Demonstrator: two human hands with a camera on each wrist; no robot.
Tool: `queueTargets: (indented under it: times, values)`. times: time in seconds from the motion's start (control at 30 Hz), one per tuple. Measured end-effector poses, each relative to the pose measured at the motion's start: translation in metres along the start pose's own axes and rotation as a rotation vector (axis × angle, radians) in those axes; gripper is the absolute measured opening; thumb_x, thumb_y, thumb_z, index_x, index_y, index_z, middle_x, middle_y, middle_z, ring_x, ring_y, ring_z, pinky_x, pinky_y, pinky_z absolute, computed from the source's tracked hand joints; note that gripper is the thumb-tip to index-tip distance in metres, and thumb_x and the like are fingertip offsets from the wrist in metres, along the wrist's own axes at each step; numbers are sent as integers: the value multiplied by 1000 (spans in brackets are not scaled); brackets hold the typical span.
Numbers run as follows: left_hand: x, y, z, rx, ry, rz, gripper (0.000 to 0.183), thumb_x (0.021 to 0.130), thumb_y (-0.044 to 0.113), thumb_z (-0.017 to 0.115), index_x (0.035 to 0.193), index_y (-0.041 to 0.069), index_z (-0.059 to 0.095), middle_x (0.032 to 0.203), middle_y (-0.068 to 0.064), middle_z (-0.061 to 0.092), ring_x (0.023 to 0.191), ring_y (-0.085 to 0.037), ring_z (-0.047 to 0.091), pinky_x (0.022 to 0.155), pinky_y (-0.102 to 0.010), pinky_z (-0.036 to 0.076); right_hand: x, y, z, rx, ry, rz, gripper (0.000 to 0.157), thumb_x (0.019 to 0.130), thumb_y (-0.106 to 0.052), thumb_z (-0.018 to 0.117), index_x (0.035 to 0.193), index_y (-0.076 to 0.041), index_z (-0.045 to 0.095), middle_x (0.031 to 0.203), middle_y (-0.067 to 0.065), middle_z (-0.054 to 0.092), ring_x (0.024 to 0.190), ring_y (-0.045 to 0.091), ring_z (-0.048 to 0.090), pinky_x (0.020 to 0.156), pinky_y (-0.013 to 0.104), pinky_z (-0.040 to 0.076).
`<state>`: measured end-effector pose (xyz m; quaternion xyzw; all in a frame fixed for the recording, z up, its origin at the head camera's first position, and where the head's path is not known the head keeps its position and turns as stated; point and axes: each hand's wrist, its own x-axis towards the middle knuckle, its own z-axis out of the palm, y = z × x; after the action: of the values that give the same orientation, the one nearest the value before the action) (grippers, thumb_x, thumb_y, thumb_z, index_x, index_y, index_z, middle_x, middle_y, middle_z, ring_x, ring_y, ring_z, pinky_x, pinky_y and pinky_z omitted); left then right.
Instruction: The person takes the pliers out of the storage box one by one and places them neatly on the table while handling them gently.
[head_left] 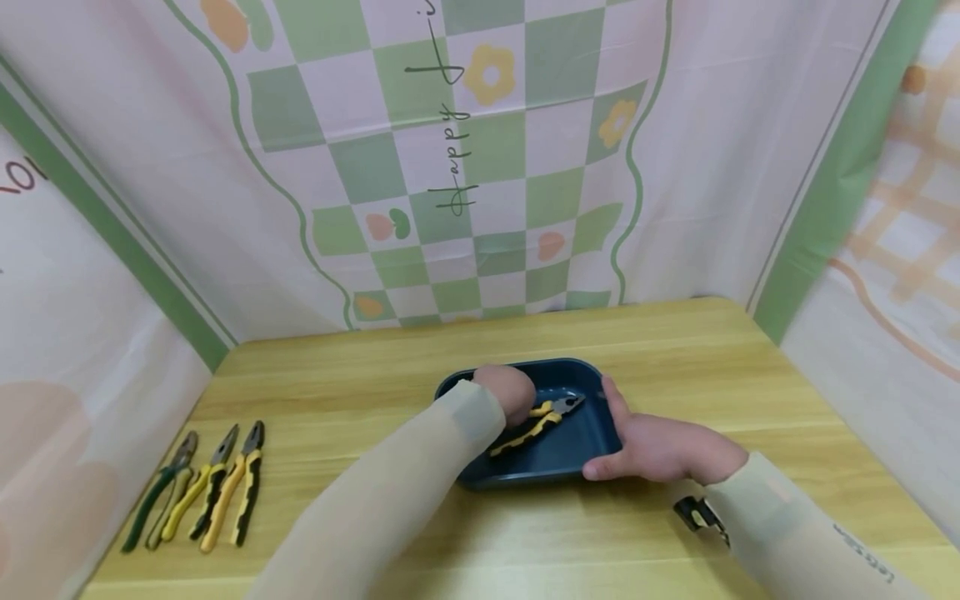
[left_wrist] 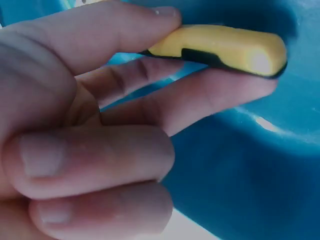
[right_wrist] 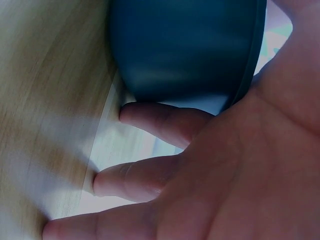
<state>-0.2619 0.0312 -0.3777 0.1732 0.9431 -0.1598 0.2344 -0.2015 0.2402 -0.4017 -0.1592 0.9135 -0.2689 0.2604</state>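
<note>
My left hand (head_left: pixel 508 392) reaches into a dark blue tray (head_left: pixel 517 479) on the table. In the left wrist view, its thumb and fingers pinch a yellow and black handle of the pliers (left_wrist: pixel 230 47). From the head view, these pliers (head_left: pixel 551 417) lie low in the tray, jaws toward the right; part of them is hidden behind the hand. My right hand (head_left: pixel 660 446) rests against the tray's right end, thumb at the near corner and index finger along the rim. The right wrist view shows its other fingers extended, tips by the tabletop beside the tray wall (right_wrist: pixel 185 50).
At the table's left lie three tools side by side: green-handled pliers (head_left: pixel 161 492), yellow and black long-nose pliers (head_left: pixel 202 483) and another yellow and black pair (head_left: pixel 238 487). A patterned curtain (head_left: pixel 487 167) hangs behind the wooden table (head_left: pixel 337 375). A small black device (head_left: pixel 697 512) sits at the right wrist.
</note>
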Motion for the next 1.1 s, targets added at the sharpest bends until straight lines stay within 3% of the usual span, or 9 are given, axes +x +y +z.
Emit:
queueTargets:
  times: [0.2,0.5,0.73,0.9,1.1]
  values:
    - [-11,-3,1,-7,70,54,31,102,19,53,74,14,64,76,-2,53,64,-16,44,62,-32,41,0,1,1,9,-8,8,134,84,-56,74,149,-3,-31,97,12,69,84,19,61,97,53,39]
    - [-11,-10,-1,-65,43,49,29,103,18,49,80,14,67,83,-3,57,64,-16,46,59,-30,40,0,1,0,16,-6,-4,135,84,-55,75,148,-3,-32,112,23,65,89,22,60,97,53,39]
    - [-5,-15,-3,-132,7,7,34,103,16,48,71,14,60,71,-1,52,49,-14,40,53,-30,38,0,1,0,11,4,-10,135,84,-55,75,148,-1,-30,111,23,66,89,22,60,96,53,39]
    - [-7,-20,-3,-179,21,1,32,102,16,49,73,13,63,75,-3,57,52,-15,45,53,-30,40,1,2,1,12,13,-16,135,83,-55,76,148,0,-29,119,29,61,95,25,59,99,54,38]
    - [-13,-28,-4,-310,13,-18,33,103,19,49,77,11,67,76,-5,63,49,-15,54,49,-30,44,2,2,2,11,16,-13,136,83,-55,76,148,1,-29,125,33,56,98,27,58,99,55,38]
